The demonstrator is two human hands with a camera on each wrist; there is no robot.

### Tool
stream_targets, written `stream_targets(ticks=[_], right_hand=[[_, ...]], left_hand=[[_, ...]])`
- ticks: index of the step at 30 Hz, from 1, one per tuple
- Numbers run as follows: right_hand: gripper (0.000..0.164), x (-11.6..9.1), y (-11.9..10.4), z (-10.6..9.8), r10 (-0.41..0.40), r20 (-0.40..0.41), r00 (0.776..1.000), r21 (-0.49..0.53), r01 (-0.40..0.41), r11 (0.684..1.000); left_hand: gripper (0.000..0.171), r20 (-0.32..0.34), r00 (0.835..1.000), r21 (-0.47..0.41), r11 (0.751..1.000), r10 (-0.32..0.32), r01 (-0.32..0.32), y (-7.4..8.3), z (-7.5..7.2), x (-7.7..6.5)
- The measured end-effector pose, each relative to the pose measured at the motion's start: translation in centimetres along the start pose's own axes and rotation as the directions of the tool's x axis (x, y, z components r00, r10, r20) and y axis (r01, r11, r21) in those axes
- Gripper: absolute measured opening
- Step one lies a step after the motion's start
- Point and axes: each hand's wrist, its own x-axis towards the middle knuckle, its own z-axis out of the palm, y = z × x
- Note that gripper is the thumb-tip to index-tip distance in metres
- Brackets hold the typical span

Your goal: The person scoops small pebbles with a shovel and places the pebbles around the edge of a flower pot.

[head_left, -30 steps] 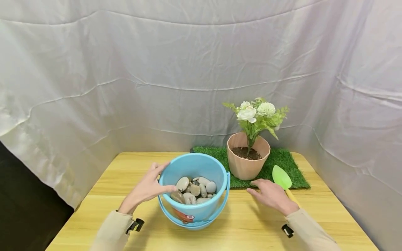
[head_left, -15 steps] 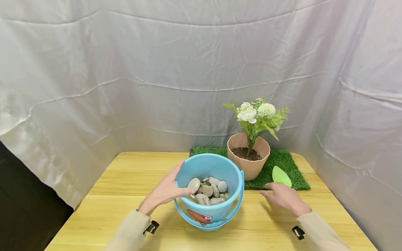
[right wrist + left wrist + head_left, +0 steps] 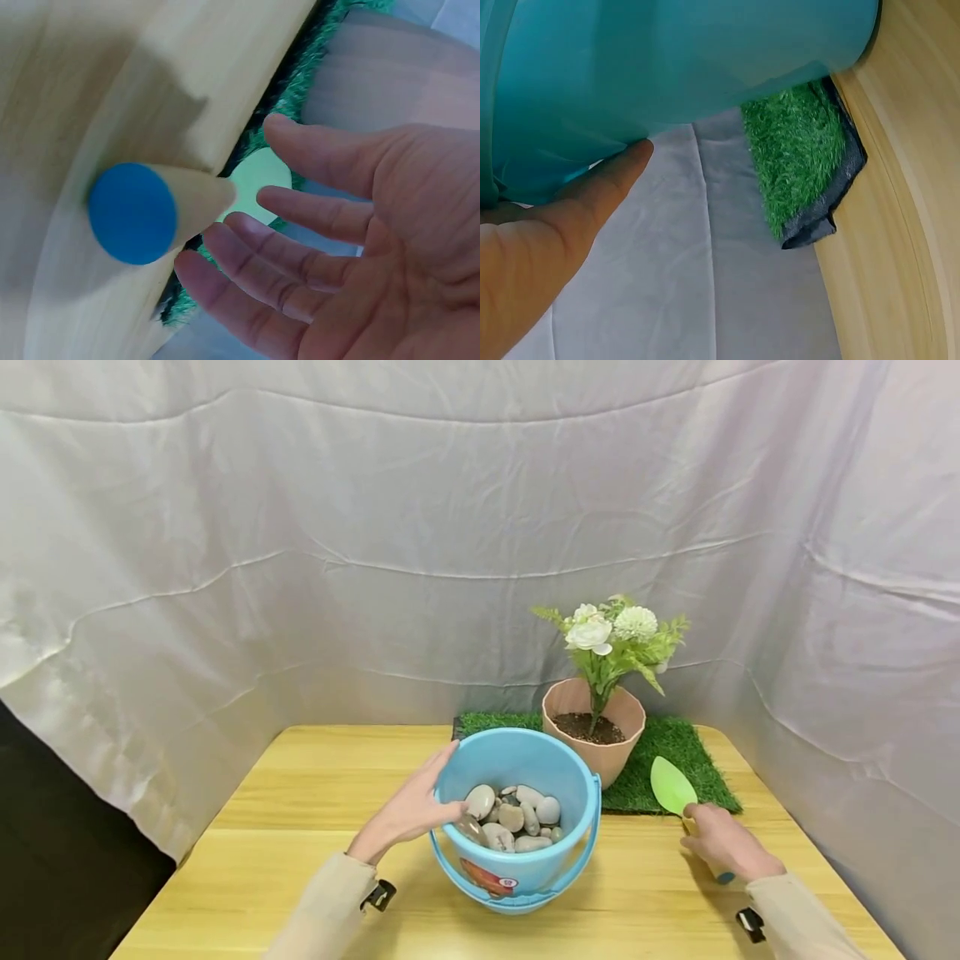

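Note:
A light blue bucket (image 3: pixel 517 868), its handle hanging down in front, stands in the middle and contains several smooth stones (image 3: pixel 512 817). My left hand (image 3: pixel 412 802) rests against the bucket's left side, thumb and fingers spread along the rim; the left wrist view shows a straight finger (image 3: pixel 622 169) against the outer wall. A trowel lies to the right, with a green blade (image 3: pixel 672 785) and a handle (image 3: pixel 191 202) capped in blue. Over that handle is my right hand (image 3: pixel 726 842); in the right wrist view its fingers are spread and apart from the handle.
Behind the bucket, a pink flowerpot (image 3: pixel 581 760) with soil and white flowers (image 3: pixel 611 631) stands on an artificial grass mat (image 3: pixel 708 777). The wooden table (image 3: pixel 300 827) is backed by a grey cloth (image 3: pixel 420 627).
My left hand and the bucket have moved right together, ending close in front of the flowerpot. My right hand has moved right and nearer, from beside the trowel to over its handle.

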Motion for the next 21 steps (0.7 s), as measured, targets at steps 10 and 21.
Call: stream_targets(ticks=[10,21], right_hand=[[0.043,0.0,1.2,0.4,0.099,0.064,0.993,0.025,-0.101,0.995],[0.038,0.5,2.2,1.2,0.138,0.054,0.989,0.024,-0.14,0.99]], left_hand=[[0.083,0.001,0.999,0.049,0.998,0.032,-0.032,0.4,0.4,0.3],[0.073,-0.004,0.998,0.066,0.996,0.066,-0.066,-0.3,0.8,0.9]])
